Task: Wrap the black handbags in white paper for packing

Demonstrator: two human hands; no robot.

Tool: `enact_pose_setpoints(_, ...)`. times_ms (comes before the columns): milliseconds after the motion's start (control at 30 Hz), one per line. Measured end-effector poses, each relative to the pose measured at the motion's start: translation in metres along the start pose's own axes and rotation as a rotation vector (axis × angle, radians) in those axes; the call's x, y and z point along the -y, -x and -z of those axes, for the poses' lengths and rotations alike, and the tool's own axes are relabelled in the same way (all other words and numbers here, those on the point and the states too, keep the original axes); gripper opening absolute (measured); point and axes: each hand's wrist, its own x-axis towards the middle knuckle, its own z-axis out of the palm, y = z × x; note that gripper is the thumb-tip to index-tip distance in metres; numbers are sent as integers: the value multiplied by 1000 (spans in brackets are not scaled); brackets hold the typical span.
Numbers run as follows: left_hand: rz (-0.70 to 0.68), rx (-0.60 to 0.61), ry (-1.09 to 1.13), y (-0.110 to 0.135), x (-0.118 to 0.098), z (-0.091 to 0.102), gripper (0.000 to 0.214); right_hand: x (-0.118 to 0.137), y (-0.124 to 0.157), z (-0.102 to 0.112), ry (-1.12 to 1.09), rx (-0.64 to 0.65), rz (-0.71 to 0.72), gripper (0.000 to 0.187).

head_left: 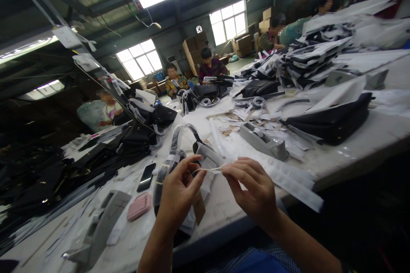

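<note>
Between my two hands a thin white string (212, 169) is stretched above the front of the table. My left hand (184, 183) pinches one end of it between thumb and fingertips. At the other end, my right hand (251, 183) closes its thumb and fingers on the string. Just under my left hand hangs a brown card tag (199, 208); whether the string is tied to it I cannot tell. Behind my left hand lies a dark bag with a plastic-wrapped strap (175, 143), partly hidden by my hand and forearm.
Grey tape dispensers stand at the right (264, 140) and front left (96, 226). Near my left hand lie a phone (146, 177) and a pink pouch (139, 206). A black bag (329, 117) lies at right, dark bags are piled left, and several people work farther back.
</note>
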Motion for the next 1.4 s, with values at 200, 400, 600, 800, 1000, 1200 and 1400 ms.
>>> enact_pose_setpoints(200,141,-11,448,-2,-8,5,30,0,38,-19,-3,165,89,38)
enact_pose_setpoints(400,176,-19,689,1,-16,10,26,8,38,-17,-358,232,-257,30)
enact_pose_setpoints(600,172,54,731,8,-17,3,22,24,5,-37,-787,413,-507,62)
enact_pose_setpoints(800,136,5,524,27,-10,41,23,27,4,-45,-1055,482,-959,32)
enact_pose_setpoints(1000,4,-302,149,16,15,107,36,7,-20,-44,-748,690,-1019,33)
enact_pose_setpoints(1200,220,106,11,-9,79,123,24,16,-15,-86,-554,858,-864,29)
enact_pose_setpoints(1400,254,383,138,-9,107,114,14,37,-11,-115,-543,772,-786,27)
